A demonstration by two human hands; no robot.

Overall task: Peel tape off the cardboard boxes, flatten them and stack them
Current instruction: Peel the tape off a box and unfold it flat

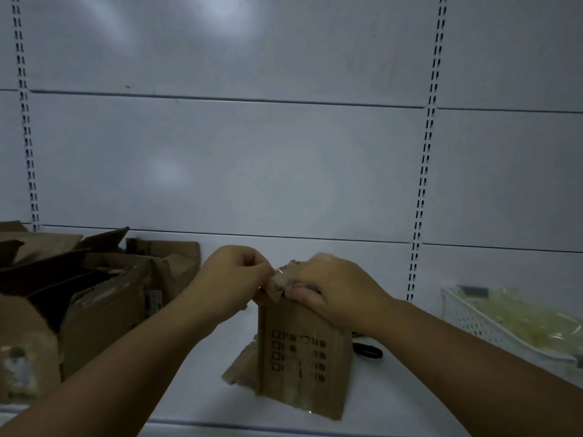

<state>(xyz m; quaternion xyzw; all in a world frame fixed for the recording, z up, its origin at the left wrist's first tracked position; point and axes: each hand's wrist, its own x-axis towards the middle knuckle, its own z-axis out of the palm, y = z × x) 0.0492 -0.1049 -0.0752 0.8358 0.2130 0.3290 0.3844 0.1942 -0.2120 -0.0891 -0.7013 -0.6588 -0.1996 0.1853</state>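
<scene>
A small brown cardboard box (pixel 303 357) with black printed squares stands upright on the white shelf (pixel 195 398), one flap spread out at its lower left. My right hand (pixel 328 288) grips the box's top edge. My left hand (pixel 233 275) pinches a strip of clear tape (pixel 279 280) with torn brown paper stuck to it, just above the top left corner of the box. The two hands nearly touch.
Several opened cardboard boxes (pixel 88 294) are piled at the left of the shelf. A white perforated basket (pixel 479 323) with green contents sits at the right. A dark object (pixel 367 350) lies behind the box. The white back panel with slotted uprights rises behind.
</scene>
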